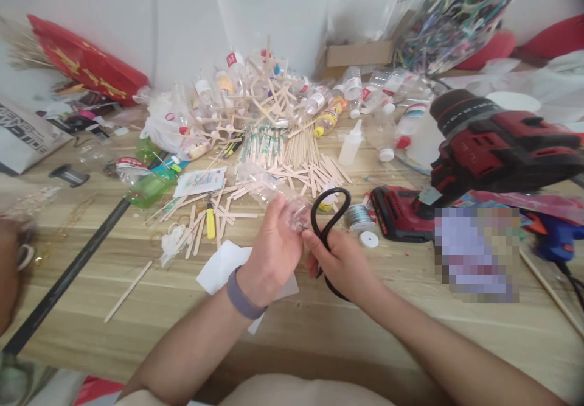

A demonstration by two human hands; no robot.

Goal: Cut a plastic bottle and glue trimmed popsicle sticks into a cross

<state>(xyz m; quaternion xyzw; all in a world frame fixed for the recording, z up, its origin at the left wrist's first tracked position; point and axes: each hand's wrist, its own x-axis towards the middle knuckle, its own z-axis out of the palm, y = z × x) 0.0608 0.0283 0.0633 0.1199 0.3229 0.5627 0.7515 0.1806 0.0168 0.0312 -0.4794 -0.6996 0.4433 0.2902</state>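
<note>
A clear plastic bottle [267,188] lies tilted in my left hand [276,245], whose fingers wrap round its near end. My right hand [335,260] is closed on black-handled scissors [325,235]; one handle loop stands up above the hand, the other hangs below it. The scissors' tip meets the bottle's near end, and the blades are mostly hidden. White paper [222,267] lies on the table under my left wrist.
Wooden sticks [314,171], a pile of bottles [319,98], a glue bottle [350,144] and a yellow-handled tool [210,220] lie ahead. A red-black drill [493,144] stands right, beside wire spools [360,217]. Green bottles [152,185] lie left. Part of a person [11,266] shows far left.
</note>
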